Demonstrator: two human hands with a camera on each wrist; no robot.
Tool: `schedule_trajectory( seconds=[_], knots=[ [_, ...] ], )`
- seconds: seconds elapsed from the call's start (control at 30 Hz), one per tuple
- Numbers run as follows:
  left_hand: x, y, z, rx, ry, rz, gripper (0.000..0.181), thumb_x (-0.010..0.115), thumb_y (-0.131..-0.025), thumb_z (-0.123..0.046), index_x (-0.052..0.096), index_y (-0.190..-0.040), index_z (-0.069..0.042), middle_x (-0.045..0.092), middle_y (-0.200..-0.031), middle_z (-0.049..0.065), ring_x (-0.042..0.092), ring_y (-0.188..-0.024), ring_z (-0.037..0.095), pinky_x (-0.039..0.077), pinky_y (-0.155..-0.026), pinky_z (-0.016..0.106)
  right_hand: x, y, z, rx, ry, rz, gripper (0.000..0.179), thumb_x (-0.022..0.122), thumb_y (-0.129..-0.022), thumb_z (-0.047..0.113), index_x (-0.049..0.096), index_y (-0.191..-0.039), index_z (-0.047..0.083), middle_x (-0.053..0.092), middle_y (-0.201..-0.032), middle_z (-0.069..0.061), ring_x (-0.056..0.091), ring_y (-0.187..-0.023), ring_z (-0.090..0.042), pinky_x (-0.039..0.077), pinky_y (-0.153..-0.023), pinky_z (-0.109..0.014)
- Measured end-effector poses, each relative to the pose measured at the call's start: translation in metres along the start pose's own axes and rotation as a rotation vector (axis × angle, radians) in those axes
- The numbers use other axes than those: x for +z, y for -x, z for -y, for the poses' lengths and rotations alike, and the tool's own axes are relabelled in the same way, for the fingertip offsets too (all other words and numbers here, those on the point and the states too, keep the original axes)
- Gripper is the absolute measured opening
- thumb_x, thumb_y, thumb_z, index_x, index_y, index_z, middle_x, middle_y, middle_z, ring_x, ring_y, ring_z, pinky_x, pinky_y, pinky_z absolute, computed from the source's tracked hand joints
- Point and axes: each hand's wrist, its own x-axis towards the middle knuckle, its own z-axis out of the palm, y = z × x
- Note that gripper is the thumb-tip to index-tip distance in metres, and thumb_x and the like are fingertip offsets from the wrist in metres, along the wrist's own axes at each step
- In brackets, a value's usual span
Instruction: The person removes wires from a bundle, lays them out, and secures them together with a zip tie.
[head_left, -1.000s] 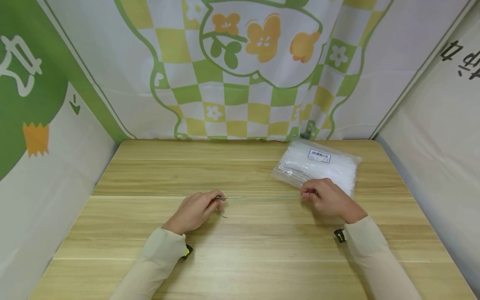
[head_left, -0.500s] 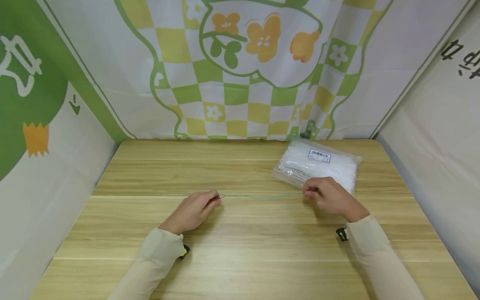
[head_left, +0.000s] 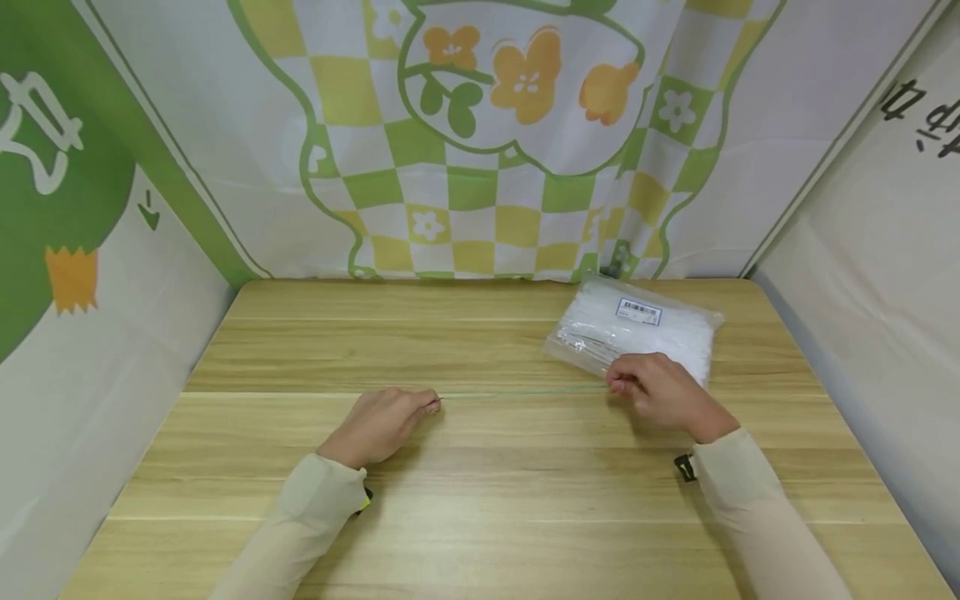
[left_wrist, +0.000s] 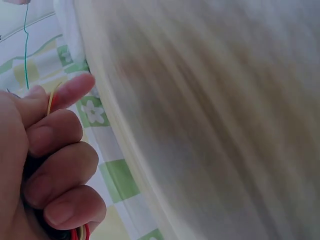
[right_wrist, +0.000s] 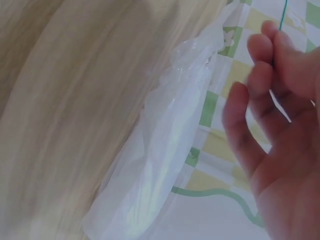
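Observation:
A thin green wire stretches nearly level between my two hands, above the table. My left hand pinches its left end between thumb and index finger. Curled in that palm, in the left wrist view, are red wires and something black, mostly hidden by the fingers. A short yellow wire end pokes out by the thumb. My right hand pinches the other end of the green wire between thumb and index finger, its remaining fingers loosely bent. That hand hovers at the near edge of a clear plastic bag.
The bag, packed with white strips and bearing a barcode label, lies at the back right of the wooden table. A patterned curtain hangs behind the table's back edge. Printed cloth walls stand on both sides.
My left hand has shifted slightly left and closed over the dark and red wires that showed by its fingertips. The green wire sagged, then straightened. My right hand moved slightly right.

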Motion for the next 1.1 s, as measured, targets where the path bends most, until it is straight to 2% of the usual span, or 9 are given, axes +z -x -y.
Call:
schedule_trajectory(
  seconds=[0.07, 0.2, 0.27, 0.3, 0.43, 0.5, 0.73, 1.1],
  knots=[
    [-0.001, 0.001, 0.0, 0.019, -0.026, 0.006, 0.025, 0.055, -0.111, -0.025, 0.063, -0.088, -0.02, 0.035, -0.061, -0.013, 0.031, -0.054, 0.002, 0.03, -0.051, 0.023, 0.001, 0.0, -0.001, -0.021, 0.034, -0.017, 0.027, 0.07, -0.089, -0.008, 0.071, -0.087, 0.019, 0.067, -0.082, 0.011, 0.058, -0.076, -0.007, 0.052, -0.069, -0.033],
    [-0.003, 0.003, 0.002, 0.068, -0.053, 0.009, 0.025, 0.059, -0.109, -0.024, 0.067, -0.085, -0.022, 0.062, -0.068, -0.012, 0.037, -0.056, 0.0, 0.036, -0.054, 0.023, 0.004, 0.001, -0.004, -0.072, 0.062, -0.042, 0.033, 0.069, -0.085, -0.011, 0.07, -0.084, 0.022, 0.065, -0.081, 0.013, 0.059, -0.076, -0.007, 0.053, -0.07, -0.035],
    [-0.004, 0.004, 0.003, 0.079, -0.057, 0.017, 0.026, 0.06, -0.109, -0.024, 0.067, -0.084, -0.023, 0.066, -0.072, -0.013, 0.038, -0.056, -0.001, 0.037, -0.054, 0.023, 0.005, 0.001, -0.005, -0.094, 0.064, -0.044, 0.033, 0.07, -0.085, -0.011, 0.069, -0.083, 0.022, 0.065, -0.08, 0.013, 0.059, -0.076, -0.006, 0.054, -0.07, -0.035],
    [-0.004, 0.005, 0.004, 0.08, -0.058, 0.024, 0.026, 0.059, -0.109, -0.023, 0.066, -0.084, -0.023, 0.065, -0.071, -0.014, 0.038, -0.056, -0.001, 0.037, -0.055, 0.023, 0.007, 0.001, -0.005, -0.101, 0.064, -0.04, 0.033, 0.071, -0.085, -0.011, 0.069, -0.082, 0.022, 0.065, -0.08, 0.013, 0.059, -0.076, -0.006, 0.054, -0.07, -0.035],
    [-0.003, 0.008, 0.004, 0.06, -0.039, 0.087, 0.03, 0.056, -0.111, -0.023, 0.055, -0.081, -0.021, 0.042, -0.065, -0.015, 0.032, -0.056, 0.001, 0.032, -0.054, 0.022, 0.009, 0.004, -0.005, -0.118, 0.062, -0.034, 0.03, 0.073, -0.086, -0.009, 0.069, -0.081, 0.02, 0.066, -0.079, 0.013, 0.059, -0.074, -0.004, 0.054, -0.07, -0.033],
    [-0.003, 0.009, 0.003, 0.054, -0.025, 0.11, 0.031, 0.055, -0.111, -0.023, 0.052, -0.081, -0.021, 0.038, -0.065, -0.014, 0.032, -0.056, 0.001, 0.032, -0.055, 0.022, 0.01, 0.005, -0.005, -0.127, 0.059, -0.041, 0.029, 0.074, -0.086, -0.009, 0.069, -0.08, 0.019, 0.066, -0.078, 0.012, 0.059, -0.074, -0.004, 0.054, -0.069, -0.033],
    [-0.005, 0.014, 0.007, 0.036, 0.017, 0.145, 0.031, 0.054, -0.111, -0.02, 0.049, -0.081, -0.019, 0.037, -0.066, -0.013, 0.03, -0.056, 0.001, 0.031, -0.056, 0.021, 0.012, 0.005, -0.006, -0.142, 0.051, -0.03, 0.027, 0.074, -0.088, -0.008, 0.069, -0.081, 0.017, 0.067, -0.078, 0.008, 0.058, -0.073, -0.004, 0.054, -0.068, -0.032],
    [-0.009, 0.02, 0.014, 0.007, 0.046, 0.172, 0.032, 0.053, -0.112, -0.02, 0.048, -0.08, -0.019, 0.037, -0.065, -0.013, 0.032, -0.055, 0.001, 0.032, -0.055, 0.021, 0.014, 0.007, -0.009, -0.136, 0.021, -0.019, 0.03, 0.073, -0.088, -0.01, 0.067, -0.078, 0.018, 0.064, -0.076, 0.011, 0.054, -0.072, -0.001, 0.051, -0.067, -0.028]
  ],
)
